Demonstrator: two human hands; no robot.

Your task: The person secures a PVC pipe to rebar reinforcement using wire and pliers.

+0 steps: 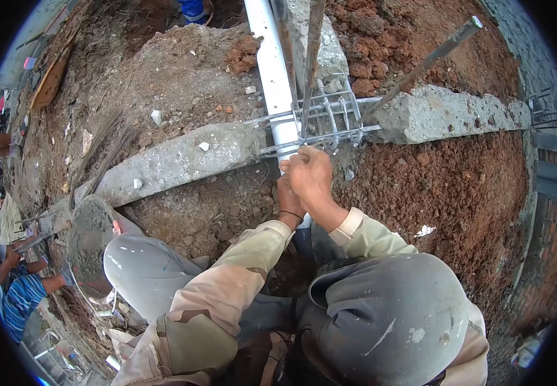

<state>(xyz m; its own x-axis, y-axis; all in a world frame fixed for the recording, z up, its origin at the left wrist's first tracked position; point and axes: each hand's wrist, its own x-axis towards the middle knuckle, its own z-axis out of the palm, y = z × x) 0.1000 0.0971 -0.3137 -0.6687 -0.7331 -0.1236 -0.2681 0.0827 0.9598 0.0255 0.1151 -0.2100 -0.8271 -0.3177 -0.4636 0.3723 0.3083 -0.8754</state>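
A cage of steel rebar [336,116] bridges the gap between two concrete beams, the left one [182,157] and the right one [461,116]. A white pipe [270,71] runs through the gap, passing by the cage's left end. My right hand [310,177] is at the cage's near bar, its fingers curled together. My left hand [289,198] lies just below and behind it, closed, beside the pipe; its fingertips are mostly hidden. Whatever either hand grips is too small or covered to make out.
Upright bars [312,51] and a slanting one [432,58] rise around the cage. A round pan of grey mix [92,241] stands left of my knee. Another person [15,270] sits at the far left. Loose reddish soil [420,174] lies at the right.
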